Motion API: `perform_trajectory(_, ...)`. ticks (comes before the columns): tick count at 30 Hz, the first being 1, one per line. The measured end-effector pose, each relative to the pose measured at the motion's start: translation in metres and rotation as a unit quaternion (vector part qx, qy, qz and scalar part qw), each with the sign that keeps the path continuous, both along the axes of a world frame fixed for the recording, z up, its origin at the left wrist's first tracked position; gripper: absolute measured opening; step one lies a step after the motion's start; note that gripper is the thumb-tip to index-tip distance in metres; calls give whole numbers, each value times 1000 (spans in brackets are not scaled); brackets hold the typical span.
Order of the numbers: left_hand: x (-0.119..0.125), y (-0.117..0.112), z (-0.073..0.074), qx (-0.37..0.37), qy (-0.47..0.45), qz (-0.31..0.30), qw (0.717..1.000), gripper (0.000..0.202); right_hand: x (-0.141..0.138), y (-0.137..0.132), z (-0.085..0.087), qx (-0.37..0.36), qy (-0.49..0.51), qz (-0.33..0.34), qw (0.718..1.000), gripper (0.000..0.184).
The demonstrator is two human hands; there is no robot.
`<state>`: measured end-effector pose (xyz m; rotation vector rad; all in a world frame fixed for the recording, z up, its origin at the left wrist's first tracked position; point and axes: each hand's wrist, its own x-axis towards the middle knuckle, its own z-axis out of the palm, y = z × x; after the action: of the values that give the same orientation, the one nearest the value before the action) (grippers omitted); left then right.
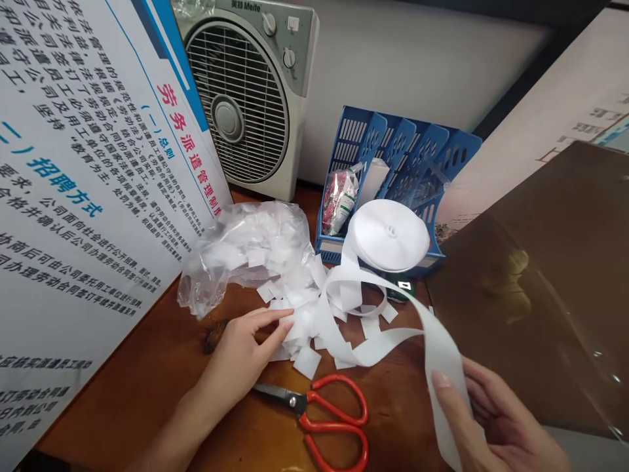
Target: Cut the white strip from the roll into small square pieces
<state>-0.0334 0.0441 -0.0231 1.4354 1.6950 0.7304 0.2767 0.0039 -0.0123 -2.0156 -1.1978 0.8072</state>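
My left hand (246, 351) rests on the wooden table (147, 387), fingers stretched out onto a pile of cut white strip pieces (304, 321). My right hand (496, 426) at the lower right is closed on the loose end of a white strip (442, 367), thumb on top. That strip curls back to a big white roll (388, 235) leaning on a blue file rack (417, 157). Red-handled scissors (329, 413) lie shut on the table between my hands, untouched.
A clear plastic bag (236, 255) with more white pieces lies behind the pile. A printed poster board (83, 183) leans at the left, a box fan (250, 92) stands at the back, and a brown glossy sheet (540, 282) covers the right side.
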Motion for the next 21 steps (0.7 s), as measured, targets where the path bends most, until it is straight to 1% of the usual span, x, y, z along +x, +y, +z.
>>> perform_trajectory(1, -2, 0, -3, 10, 21, 0, 1000, 31, -3, 4, -1, 15, -23, -30, 999, 64)
perform_trajectory(2, -2, 0, -6, 21, 36, -2, 999, 29, -8, 9, -3, 39, -69, -54, 995, 68)
perform_trajectory(3, -2, -1, -9, 36, 46, -4, 998, 27, -14, 13, -6, 68, -132, -69, 987, 69)
perform_trajectory(4, -2, -1, -11, 56, 56, -5, 997, 24, -21, 17, -10, 95, -202, -82, 971, 65)
perform_trajectory(5, -2, -2, -13, 78, 64, -5, 995, 22, -28, 20, -14, 122, -272, -94, 950, 54)
perform_trajectory(6, -1, -2, -14, 100, 71, -4, 992, 21, -36, 21, -18, 149, -332, -103, 925, 39)
perform_trajectory(7, -1, -2, -15, 118, 78, -4, 990, 21, -45, 21, -22, 177, -373, -98, 905, 24)
perform_trajectory(8, 0, -2, -16, 130, 82, -5, 988, 21, -53, 19, -26, 208, -385, -67, 897, 11)
perform_trajectory(9, 0, -2, -17, 133, 80, -7, 988, 22, -63, 15, -30, 251, -361, -1, 898, 5)
perform_trajectory(10, 1, -2, -17, 132, 73, -8, 988, 22, -72, 11, -33, 297, -307, 97, 899, 14)
perform_trajectory(11, 1, -2, -18, 129, 65, -8, 989, 22, -81, 6, -36, 329, -242, 195, 892, 23)
perform_trajectory(12, 1, -2, -18, 127, 56, -4, 990, 22, -88, 1, -39, 339, -181, 275, 881, 30)
perform_trajectory(13, 1, -3, -19, 126, 47, 2, 991, 22, -95, -3, -41, 328, -143, 327, 875, 32)
perform_trajectory(14, 0, -3, -20, 127, 39, 9, 991, 23, -101, -6, -44, 306, -129, 340, 880, 31)
perform_trajectory(15, 0, -3, -21, 128, 32, 15, 991, 24, -105, -8, -47, 278, -134, 322, 895, 30)
perform_trajectory(16, 0, -4, -21, 129, 28, 19, 991, 25, -108, -8, -50, 248, -150, 284, 914, 30)
perform_trajectory(18, -2, -5, -23, 135, 27, 22, 990, 26, -113, -5, -55, 199, -187, 202, 941, 37)
perform_trajectory(19, -2, -5, -24, 138, 32, 19, 990, 27, -115, -2, -58, 177, -200, 173, 948, 43)
perform_trajectory(20, -3, -5, -25, 141, 40, 13, 989, 27, -116, 2, -60, 160, -211, 158, 951, 49)
perform_trajectory(21, -3, -5, -25, 145, 49, 6, 988, 27, -117, 6, -61, 152, -219, 154, 951, 50)
